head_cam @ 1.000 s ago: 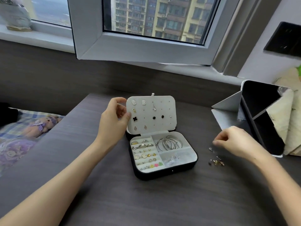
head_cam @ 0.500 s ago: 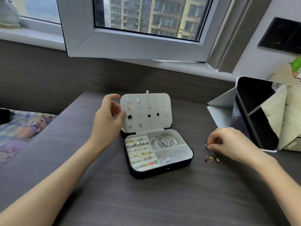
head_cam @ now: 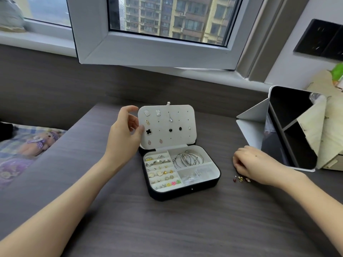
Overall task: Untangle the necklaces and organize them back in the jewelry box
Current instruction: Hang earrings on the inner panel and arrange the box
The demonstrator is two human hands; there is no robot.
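My jewelry box [head_cam: 185, 192] sits open in the middle of the dark wood-grain table [head_cam: 167, 230], its white lid [head_cam: 178, 140] standing upright with studs pinned to it, a black clover stud [head_cam: 148, 131] among them. In the tray, silver bangles [head_cam: 187, 160] fill the back right compartment, and rows of rings and earrings [head_cam: 161, 173] fill the left side. My left hand [head_cam: 126, 134] is at the lid's left edge, fingers loosely curved and spread, thumb tip at the edge, gripping nothing. My right hand [head_cam: 259, 164] rests knuckles-up on the table to the right of the box, fingers curled under. I cannot tell whether they pinch anything. A few small gold and red charms [head_cam: 241, 179] lie just beside it. Behind that hand stands a white-framed mirror [head_cam: 289, 127].
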